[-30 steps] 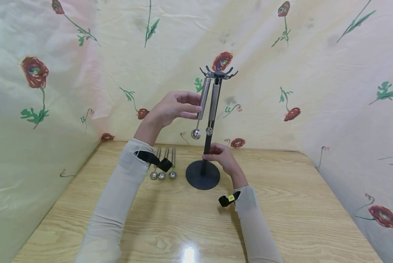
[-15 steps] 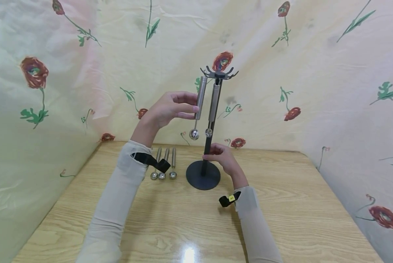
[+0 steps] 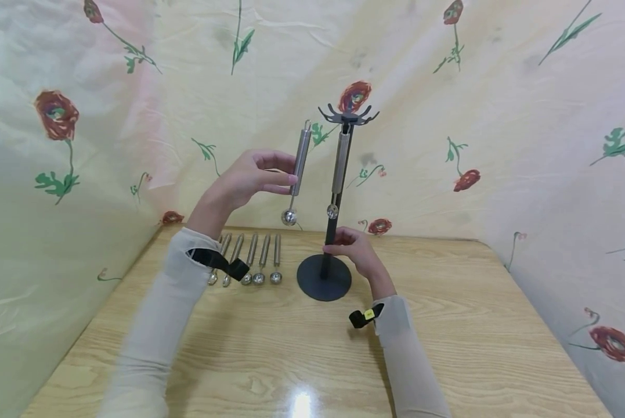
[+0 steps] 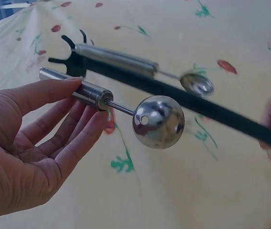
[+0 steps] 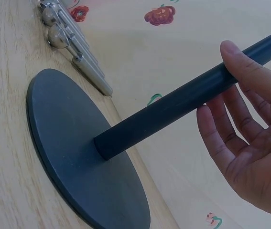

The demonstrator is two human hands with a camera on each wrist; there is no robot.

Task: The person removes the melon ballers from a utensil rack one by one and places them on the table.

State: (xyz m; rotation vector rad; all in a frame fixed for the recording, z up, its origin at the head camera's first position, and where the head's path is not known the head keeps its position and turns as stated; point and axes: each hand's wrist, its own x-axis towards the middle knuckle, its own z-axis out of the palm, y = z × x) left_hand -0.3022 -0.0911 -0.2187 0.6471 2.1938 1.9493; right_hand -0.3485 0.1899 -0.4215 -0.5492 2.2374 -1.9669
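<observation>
My left hand (image 3: 257, 177) pinches the steel handle of a melon baller (image 4: 159, 122) between thumb and fingers, its ring up and its round bowl hanging down. A small hole shows in that bowl in the left wrist view. The held tool is apart from the black stand (image 3: 324, 278), left of its crown of hooks (image 3: 349, 118). Another steel scoop (image 3: 339, 165) hangs from the crown, against the pole. Low on the pole (image 5: 168, 107), my right hand (image 3: 355, 249) grips it with thumb and fingers, above the round base (image 5: 78, 148).
Several more steel scoops (image 3: 277, 255) lie in a row on the wooden table (image 3: 422, 325), left of the stand, partly behind my left wrist in the head view. A flower-patterned cloth (image 3: 411, 191) stands behind and at both sides of the table.
My left hand has drawn the melon baller away from the stand's hooks, leftward and slightly down. The right hand keeps its grip on the pole.
</observation>
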